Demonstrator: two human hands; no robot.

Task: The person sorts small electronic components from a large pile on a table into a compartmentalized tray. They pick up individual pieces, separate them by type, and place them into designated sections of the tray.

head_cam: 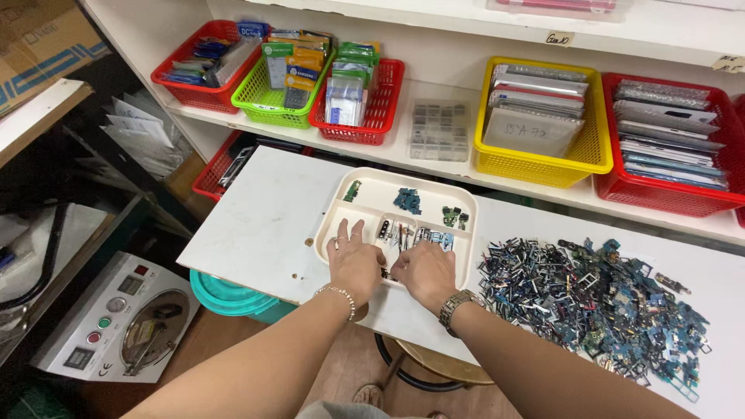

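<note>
My left hand (pixel 354 264) and my right hand (pixel 425 271) rest knuckles-up on the near edge of a cream divided tray (pixel 458 195), which sits on the white table (pixel 256 225) just below the shelf. The tray is a rounded square with raised ridges that split it into compartments; its sides run roughly square to the table edge, turned slightly clockwise from my view. In the far compartments lie a small green circuit strip (pixel 352 190), a cluster of blue parts (pixel 407 201) and a few dark green parts (pixel 455 217). Near my fingers (pixel 355 230) there is a row of small metal and blue pieces (pixel 411 235), mostly lying with their long axes pointing away from me.

My left fingers are spread and nearly flat on the tray, with nothing clearly gripped. My right fingers are curled under the palm over the near compartment; I cannot tell whether they pinch a piece. A bead bracelet (pixel 338 295) is on my left wrist and a metal watch (pixel 456 306) on my right.

To the right of the tray, well apart from it, a wide heap of small phone parts (pixel 597 299) covers the table. On the shelf stand red, green and yellow baskets (pixel 578 151) filled with packets.
</note>
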